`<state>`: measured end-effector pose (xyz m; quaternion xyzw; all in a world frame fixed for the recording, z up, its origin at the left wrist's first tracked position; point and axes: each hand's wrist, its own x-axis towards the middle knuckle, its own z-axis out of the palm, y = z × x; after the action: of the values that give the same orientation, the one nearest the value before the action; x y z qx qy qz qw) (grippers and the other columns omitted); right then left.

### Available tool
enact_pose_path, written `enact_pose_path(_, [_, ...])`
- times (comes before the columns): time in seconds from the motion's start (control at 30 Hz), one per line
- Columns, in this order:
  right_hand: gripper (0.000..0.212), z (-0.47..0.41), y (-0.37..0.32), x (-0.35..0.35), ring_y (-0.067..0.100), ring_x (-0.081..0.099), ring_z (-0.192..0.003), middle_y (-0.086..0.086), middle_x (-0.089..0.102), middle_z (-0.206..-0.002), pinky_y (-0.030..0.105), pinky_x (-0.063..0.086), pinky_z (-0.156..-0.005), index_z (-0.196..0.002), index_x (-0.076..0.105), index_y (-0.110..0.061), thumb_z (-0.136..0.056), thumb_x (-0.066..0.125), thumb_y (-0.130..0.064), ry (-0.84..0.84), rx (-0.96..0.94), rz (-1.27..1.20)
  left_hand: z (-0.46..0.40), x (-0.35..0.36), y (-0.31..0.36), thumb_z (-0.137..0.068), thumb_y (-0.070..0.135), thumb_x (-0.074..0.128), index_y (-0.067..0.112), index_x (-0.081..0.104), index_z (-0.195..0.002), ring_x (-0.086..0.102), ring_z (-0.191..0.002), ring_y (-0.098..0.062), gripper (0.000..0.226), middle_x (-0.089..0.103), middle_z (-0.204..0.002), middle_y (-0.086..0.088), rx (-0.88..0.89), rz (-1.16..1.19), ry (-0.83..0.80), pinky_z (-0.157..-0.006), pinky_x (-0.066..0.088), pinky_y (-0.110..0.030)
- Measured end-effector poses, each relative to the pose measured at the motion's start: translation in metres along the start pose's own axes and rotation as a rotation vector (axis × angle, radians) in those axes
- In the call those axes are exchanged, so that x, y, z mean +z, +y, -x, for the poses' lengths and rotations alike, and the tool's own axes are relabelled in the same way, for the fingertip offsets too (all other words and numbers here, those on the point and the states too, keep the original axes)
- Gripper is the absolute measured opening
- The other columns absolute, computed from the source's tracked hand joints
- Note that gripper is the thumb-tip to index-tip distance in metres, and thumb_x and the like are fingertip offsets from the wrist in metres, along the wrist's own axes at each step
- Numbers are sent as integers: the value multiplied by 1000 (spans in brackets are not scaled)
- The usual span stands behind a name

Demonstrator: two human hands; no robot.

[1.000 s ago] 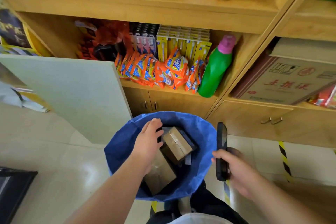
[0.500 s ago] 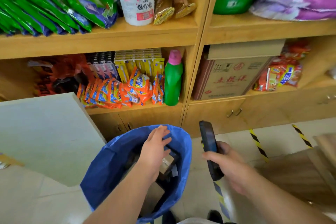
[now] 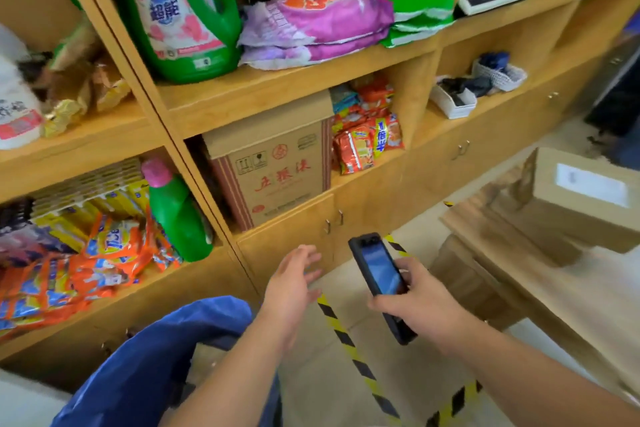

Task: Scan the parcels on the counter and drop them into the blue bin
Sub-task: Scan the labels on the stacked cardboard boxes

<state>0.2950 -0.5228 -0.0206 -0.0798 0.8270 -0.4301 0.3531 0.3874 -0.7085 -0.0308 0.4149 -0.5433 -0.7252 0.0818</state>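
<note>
Wooden shelves full of goods fill the back. On the right, a parcel waits on the counter. The left hand is empty with loose fingers, so it should reach right for it, while the right hand holds the scanner ready; blue bin sits near left

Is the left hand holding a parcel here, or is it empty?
Empty. The left hand hangs in the air with fingers spread and relaxed, past the blue bin, nothing in it. The right hand grips the scanner.

"超能" on green detergent jug
</note>
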Motion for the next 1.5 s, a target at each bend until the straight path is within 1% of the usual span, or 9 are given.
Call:
enact_pose_path(0.2, [81,-1,42,-115,11,67,-96,-5,65,-114,36,60,-87,-140,41,-33,-74,88,-32,107,11,-8,-5,115,0,-110,41,43,27,68,-125,71,-110,-11,33,72,-124,8,3,-81,-66,-105,53,-48])
enact_pose_path(0.5, [75,-6,103,-234,14,70,-92,-10,64,-109,43,63,-88,-127,43,-40,-69,91,-33,271,118,-100,-17,254,0,-112,42,40,24,65,-130,69,-112,-13,36,72,-124,6,-1,-214,-239,-86,55,-38])
enact_pose_path(0.73, [76,-23,129,-289,19,72,-89,-4,65,-107,42,65,-80,-129,46,-36,-68,92,-33,363,218,-171,-58,337,3,-111,44,39,26,64,-130,67,-114,-11,36,70,-125,9,-19,-333,-377,-94,54,-40])
enact_pose_path(0.87, [81,-45,129,-317,20,74,-83,1,64,-107,37,66,-69,-135,43,-34,-69,91,-35,406,275,-147,-93,382,5,-112,38,41,28,65,-117,66,-116,-15,27,69,-128,3,-61,-341,-478,-105,52,-48])
enact_pose_path(0.93, [80,-56,125,-331,20,73,-81,3,65,-105,36,65,-68,-137,43,-32,-72,90,-33,436,303,-160,-113,403,11,-112,38,41,27,64,-117,67,-114,-15,26,69,-127,4,-73,-353,-521,-104,52,-47])
enact_pose_path(1.03, [77,-71,120,-348,21,70,-89,4,63,-108,40,64,-77,-136,43,-33,-74,88,-32,485,355,-158,-143,432,23,-111,38,41,27,65,-116,69,-110,-14,27,70,-125,3,-77,-365,-570,-97,53,-43])
enact_pose_path(1.23, [80,-97,115,-372,22,69,-87,5,62,-106,39,64,-74,-139,40,-32,-75,88,-30,527,421,-175,-186,474,39,-112,41,39,23,64,-126,69,-111,-13,35,71,-123,5,-79,-413,-645,-89,52,-39])
enact_pose_path(1.33, [78,-107,116,-385,20,68,-81,4,64,-102,31,57,-60,-137,42,-29,-74,88,-29,542,447,-154,-202,486,42,-112,42,38,24,64,-127,68,-113,-14,35,71,-124,5,-89,-424,-646,-95,53,-41])
enact_pose_path(1.5, [73,-125,118,-416,22,68,-82,3,62,-102,29,53,-56,-131,43,-28,-73,88,-29,504,467,-41,-224,509,47,-113,41,36,22,62,-128,66,-117,-17,36,69,-127,1,-101,-421,-615,-101,50,-46])
